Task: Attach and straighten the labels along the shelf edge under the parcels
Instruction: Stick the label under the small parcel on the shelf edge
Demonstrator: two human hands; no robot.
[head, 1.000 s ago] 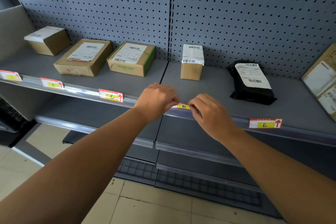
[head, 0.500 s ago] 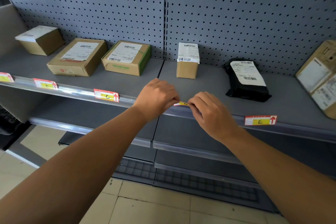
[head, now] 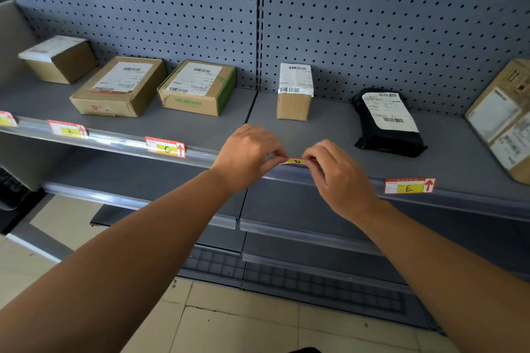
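While both hands' fingers [head: 276,153] pinch label D [head: 296,161], it sits on the shelf edge [head: 114,143]

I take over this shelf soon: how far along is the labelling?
Labels B, C and E sit flat in the edge strip. Left hand and right hand pinch label D, not yet seated. The cut-off leftmost label and the far-right parcel remain unchecked.

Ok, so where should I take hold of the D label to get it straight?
Pinch the D label at its two short ends, left hand and right hand coming from the front. It is a thin strip lying along the shelf edge rail, so an end grip likely allows levelling.
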